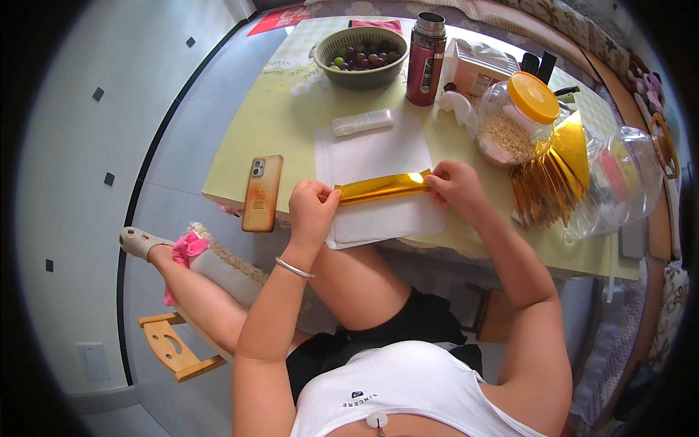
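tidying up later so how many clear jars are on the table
2: one clear jar with an orange lid stands upright behind the right hand; a second clear jar lies on its side at the table's right end. More may be hidden.

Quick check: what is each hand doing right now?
Left hand: closed, pinching the left end of the folded gold foil strip.
Right hand: closed, pinching the strip's right end.
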The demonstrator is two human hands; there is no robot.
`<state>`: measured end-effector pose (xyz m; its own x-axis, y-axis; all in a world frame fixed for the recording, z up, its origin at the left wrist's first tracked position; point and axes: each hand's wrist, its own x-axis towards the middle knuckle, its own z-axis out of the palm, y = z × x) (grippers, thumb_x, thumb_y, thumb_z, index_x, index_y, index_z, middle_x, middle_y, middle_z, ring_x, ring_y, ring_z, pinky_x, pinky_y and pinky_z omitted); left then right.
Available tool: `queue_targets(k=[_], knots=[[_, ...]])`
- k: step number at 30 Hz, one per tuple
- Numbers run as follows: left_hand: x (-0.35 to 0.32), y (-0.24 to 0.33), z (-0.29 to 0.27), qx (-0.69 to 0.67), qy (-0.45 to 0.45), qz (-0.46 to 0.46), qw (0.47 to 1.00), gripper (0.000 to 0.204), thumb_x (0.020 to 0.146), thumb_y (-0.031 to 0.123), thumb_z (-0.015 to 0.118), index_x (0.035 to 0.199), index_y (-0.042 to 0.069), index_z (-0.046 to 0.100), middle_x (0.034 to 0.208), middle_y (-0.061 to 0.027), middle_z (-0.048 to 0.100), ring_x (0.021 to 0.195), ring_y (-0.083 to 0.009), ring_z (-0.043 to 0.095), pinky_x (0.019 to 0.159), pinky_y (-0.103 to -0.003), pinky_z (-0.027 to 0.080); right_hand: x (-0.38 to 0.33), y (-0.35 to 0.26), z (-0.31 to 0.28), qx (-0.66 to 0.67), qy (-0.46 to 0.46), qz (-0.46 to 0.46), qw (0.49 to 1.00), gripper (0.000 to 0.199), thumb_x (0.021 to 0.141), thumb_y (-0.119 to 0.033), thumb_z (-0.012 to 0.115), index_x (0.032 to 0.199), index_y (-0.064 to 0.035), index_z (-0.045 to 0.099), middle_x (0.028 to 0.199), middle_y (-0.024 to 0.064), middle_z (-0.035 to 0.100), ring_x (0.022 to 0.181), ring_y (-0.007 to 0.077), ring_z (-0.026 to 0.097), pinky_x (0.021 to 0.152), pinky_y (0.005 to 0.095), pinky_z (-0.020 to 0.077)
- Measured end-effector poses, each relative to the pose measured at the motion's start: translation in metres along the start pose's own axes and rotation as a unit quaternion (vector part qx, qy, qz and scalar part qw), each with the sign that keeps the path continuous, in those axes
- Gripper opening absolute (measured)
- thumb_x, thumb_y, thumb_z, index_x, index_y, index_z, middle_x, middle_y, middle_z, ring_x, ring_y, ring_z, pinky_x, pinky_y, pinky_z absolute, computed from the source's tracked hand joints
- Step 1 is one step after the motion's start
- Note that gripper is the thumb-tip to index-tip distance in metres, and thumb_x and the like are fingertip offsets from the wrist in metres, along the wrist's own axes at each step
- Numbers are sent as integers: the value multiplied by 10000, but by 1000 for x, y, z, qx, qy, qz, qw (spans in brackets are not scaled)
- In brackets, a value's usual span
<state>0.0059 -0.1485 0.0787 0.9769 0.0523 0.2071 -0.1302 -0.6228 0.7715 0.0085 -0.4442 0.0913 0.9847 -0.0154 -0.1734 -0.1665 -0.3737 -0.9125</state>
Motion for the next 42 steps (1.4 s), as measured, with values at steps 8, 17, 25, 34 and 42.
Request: queue_targets(k=[8, 17, 25, 34, 42], knots=[[-4, 2, 2, 75, -1, 103, 992, 145, 792, 40, 747, 739, -26, 629, 875, -123, 594, 690, -219, 593, 632, -320, 513, -5, -4, 1, -120, 26, -51, 991, 177, 870, -136, 714, 864, 37, 675, 702, 148, 674, 561, 212, 636, 580, 357, 521], [-4, 1, 1, 90, -14, 138, 986, 143, 777, 22, 747, 760, -26, 613, 912, -127, 581, 721, -240, 606, 653, -332, 532, -7, -4, 2, -189, 50, -120, 973, 164, 826, -138, 713, 867, 18, 681, 792, 197, 681, 715, 338, 660, 685, 414, 530], [2, 15, 1, 231, -35, 398, 887, 429, 858, 63, 658, 1269, 185, 670, 1442, -159, 505, 1216, -308, 576, 982, -479, 475, -15, -18, 14, -409, 69, -126, 901, 236, 855, -145, 656, 1068, -45, 672, 1043, 161, 701, 973, 325, 665, 828, 426, 547], [4, 10, 4, 358, -119, 384, 843, 434, 920, 165, 572, 1311, 329, 665, 1579, -131, 403, 1406, -325, 452, 1138, -628, 300, -37, 1, 59, -420, -95, -373, 822, 814, 936, -488, 603, 1522, 21, 356, 1607, 176, 332, 1515, 323, 260, 1251, 463, 189], [-28, 28, 22, 238, -173, 359, 886, 832, 894, 494, 631, 1466, -71, 417, 1548, -250, 395, 1460, -369, 367, 1199, -513, 280, -37, 1, 57, -448, -125, -348, 814, 947, 918, -610, 576, 1552, 29, 284, 1636, 191, 260, 1538, 322, 197, 1260, 435, 159]])
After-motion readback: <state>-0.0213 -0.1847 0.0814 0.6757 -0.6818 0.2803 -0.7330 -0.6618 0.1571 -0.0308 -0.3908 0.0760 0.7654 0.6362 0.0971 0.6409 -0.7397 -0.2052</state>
